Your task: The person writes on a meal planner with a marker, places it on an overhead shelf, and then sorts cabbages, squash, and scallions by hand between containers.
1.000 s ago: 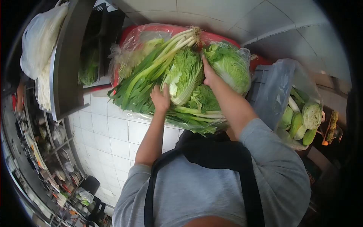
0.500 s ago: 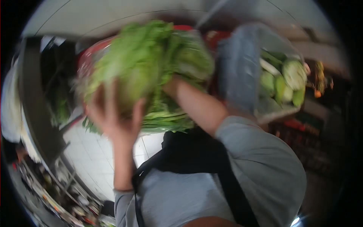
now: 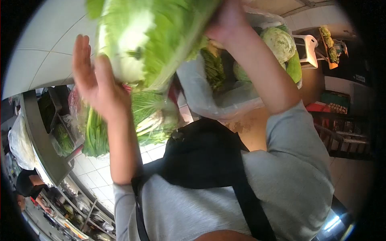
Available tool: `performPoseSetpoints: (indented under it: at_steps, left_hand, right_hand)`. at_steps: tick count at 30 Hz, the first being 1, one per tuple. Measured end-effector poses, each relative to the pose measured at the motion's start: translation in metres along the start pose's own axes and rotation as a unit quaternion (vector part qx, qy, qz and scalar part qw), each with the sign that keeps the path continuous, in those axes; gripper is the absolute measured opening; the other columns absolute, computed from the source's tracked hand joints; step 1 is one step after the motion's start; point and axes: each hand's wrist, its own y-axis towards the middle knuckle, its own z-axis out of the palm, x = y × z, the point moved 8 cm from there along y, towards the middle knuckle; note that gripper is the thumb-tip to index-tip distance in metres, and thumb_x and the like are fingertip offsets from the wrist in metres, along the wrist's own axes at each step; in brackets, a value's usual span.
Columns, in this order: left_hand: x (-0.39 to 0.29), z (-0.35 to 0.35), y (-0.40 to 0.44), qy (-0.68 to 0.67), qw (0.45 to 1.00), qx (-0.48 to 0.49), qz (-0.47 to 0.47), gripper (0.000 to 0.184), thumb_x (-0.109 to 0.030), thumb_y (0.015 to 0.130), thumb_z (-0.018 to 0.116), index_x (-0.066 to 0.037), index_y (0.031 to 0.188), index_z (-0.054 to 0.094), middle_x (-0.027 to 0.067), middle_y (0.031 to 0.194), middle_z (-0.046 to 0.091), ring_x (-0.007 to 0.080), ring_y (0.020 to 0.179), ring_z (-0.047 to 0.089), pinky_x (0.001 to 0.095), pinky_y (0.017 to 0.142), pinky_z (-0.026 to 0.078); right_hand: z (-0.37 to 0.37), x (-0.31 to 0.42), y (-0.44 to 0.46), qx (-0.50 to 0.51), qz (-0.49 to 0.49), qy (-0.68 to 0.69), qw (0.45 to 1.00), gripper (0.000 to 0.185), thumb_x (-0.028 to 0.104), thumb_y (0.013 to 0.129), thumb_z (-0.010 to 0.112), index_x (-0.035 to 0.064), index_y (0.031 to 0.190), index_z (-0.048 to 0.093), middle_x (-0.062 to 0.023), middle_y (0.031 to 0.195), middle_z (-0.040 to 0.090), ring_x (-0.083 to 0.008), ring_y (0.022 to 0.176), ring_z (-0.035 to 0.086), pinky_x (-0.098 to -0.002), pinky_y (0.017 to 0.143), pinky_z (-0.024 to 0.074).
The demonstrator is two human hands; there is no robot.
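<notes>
A large, leafy green lettuce (image 3: 161, 44) with pale stems is lifted high in the head view, its top cut off by the frame edge. At its right side my right hand (image 3: 228, 26) grips it, with the fingers mostly hidden behind the leaves. My left hand (image 3: 96, 82) is open beside the pale stem end, fingers stretched upward. Whether its thumb touches the lettuce I cannot tell. Below lie bundles of long green leafy vegetables (image 3: 96, 132) and more greens in clear plastic (image 3: 155, 120).
To the right stands a plastic-lined crate (image 3: 225, 106) holding a round cabbage (image 3: 279, 43) and other green vegetables. Beyond it is a white stool (image 3: 309, 52). A grey shelf edge (image 3: 40, 132) runs along the left, with another person (image 3: 30, 182) farther off at lower left.
The lettuce has risen from the pile toward the top of the view, carried by my right hand. My left hand has moved up and left. The greens underneath now show.
</notes>
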Motion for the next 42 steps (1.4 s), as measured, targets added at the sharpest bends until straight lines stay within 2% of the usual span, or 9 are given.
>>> performPoseSetpoints:
  at_steps: [3,10,12,17,22,26,29,34,42]
  left_hand:
    - [0.062,0.086,-0.033,-0.213,0.914,-0.02,-0.345,0.045,-0.028,0.095,0.047,-0.001,0.131,0.039,0.014,0.121,0.05,0.0214,0.115,0.046,0.0358,0.098,0.039]
    - [0.261,0.246,-0.098,-0.117,0.932,0.242,-0.245,0.041,-0.024,0.095,0.047,-0.002,0.129,0.04,0.0134,0.121,0.05,0.022,0.116,0.048,0.0363,0.096,0.043]
    - [0.189,0.276,-0.103,-0.435,0.787,0.187,-0.396,0.043,-0.024,0.094,0.049,-0.002,0.13,0.039,0.0137,0.124,0.046,0.0236,0.116,0.048,0.0389,0.094,0.045]
    - [0.222,0.294,-0.123,-0.001,0.869,0.446,-0.213,0.059,-0.024,0.086,0.057,-0.01,0.139,0.034,0.0184,0.137,0.039,0.0287,0.121,0.045,0.0434,0.107,0.031]
    - [0.226,0.309,-0.244,0.416,0.622,0.638,-0.179,0.097,-0.02,0.078,0.066,-0.023,0.147,-0.002,0.017,0.151,-0.014,0.0461,0.132,0.024,0.0535,0.11,0.02]
    - [0.213,0.3,-0.223,0.339,0.728,0.5,-0.324,0.09,-0.013,0.078,0.062,-0.011,0.147,0.003,0.0171,0.151,-0.011,0.0444,0.136,0.016,0.0522,0.107,0.027]
    - [0.163,0.286,-0.205,0.557,0.606,0.549,-0.144,0.094,-0.04,0.072,0.073,-0.002,0.142,0.022,0.0256,0.148,0.012,0.039,0.135,0.023,0.0476,0.107,0.029]
    - [0.056,0.193,-0.174,0.253,0.869,0.424,-0.011,0.063,-0.027,0.074,0.072,-0.007,0.128,0.048,0.0182,0.133,0.044,0.0359,0.123,0.042,0.0416,0.101,0.036]
    - [0.164,-0.19,-0.155,0.22,0.921,-0.07,-0.313,0.039,-0.023,0.084,0.064,-0.003,0.116,0.056,0.011,0.109,0.061,0.0201,0.1,0.058,0.032,0.084,0.046]
  right_hand:
    - [-0.057,0.052,-0.084,-0.151,-0.133,-0.243,0.949,0.075,0.059,0.08,0.043,0.0101,0.136,0.033,-0.0118,0.137,0.037,-0.028,0.125,0.035,-0.0437,0.102,0.0327]
    - [-0.144,0.103,-0.164,0.023,-0.278,-0.496,0.822,0.058,0.026,0.072,0.056,0.0052,0.126,0.046,-0.0136,0.127,0.047,-0.0268,0.114,0.045,-0.0372,0.098,0.0334]
    - [-0.183,0.099,-0.179,0.077,-0.259,-0.516,0.812,0.055,0.023,0.071,0.056,0.008,0.124,0.048,-0.0158,0.129,0.046,-0.0285,0.116,0.044,-0.038,0.098,0.0346]
    - [-0.216,0.056,-0.222,0.216,-0.024,-0.76,0.612,0.049,0.013,0.071,0.057,0.014,0.119,0.054,-0.0142,0.118,0.053,-0.0327,0.102,0.054,-0.0445,0.085,0.0435]
    - [-0.218,0.037,-0.234,0.233,0.16,-0.749,0.599,0.042,0.006,0.072,0.055,0.0099,0.114,0.057,-0.015,0.102,0.059,-0.0307,0.089,0.058,-0.0434,0.08,0.0466]
    - [-0.196,0.048,-0.171,0.069,0.035,-0.764,0.641,0.043,0.005,0.078,0.052,0.0054,0.12,0.052,-0.0201,0.12,0.051,-0.0352,0.103,0.054,-0.0435,0.089,0.0441]
    - [-0.232,-0.01,-0.159,0.085,0.053,-0.823,0.558,0.048,0.007,0.083,0.051,0.0029,0.13,0.044,-0.0256,0.14,0.031,-0.0393,0.122,0.042,-0.0402,0.101,0.037]
    - [-0.25,-0.038,-0.168,0.153,0.275,-0.815,0.486,0.05,0.007,0.084,0.052,0.0026,0.133,0.041,-0.0218,0.142,0.03,-0.0379,0.122,0.042,-0.0428,0.102,0.0353]
    - [-0.02,-0.093,-0.101,0.15,0.117,-0.472,0.861,0.035,0.006,0.087,0.055,0.0021,0.122,0.053,-0.0113,0.113,0.059,-0.0168,0.107,0.054,-0.0292,0.092,0.0418]
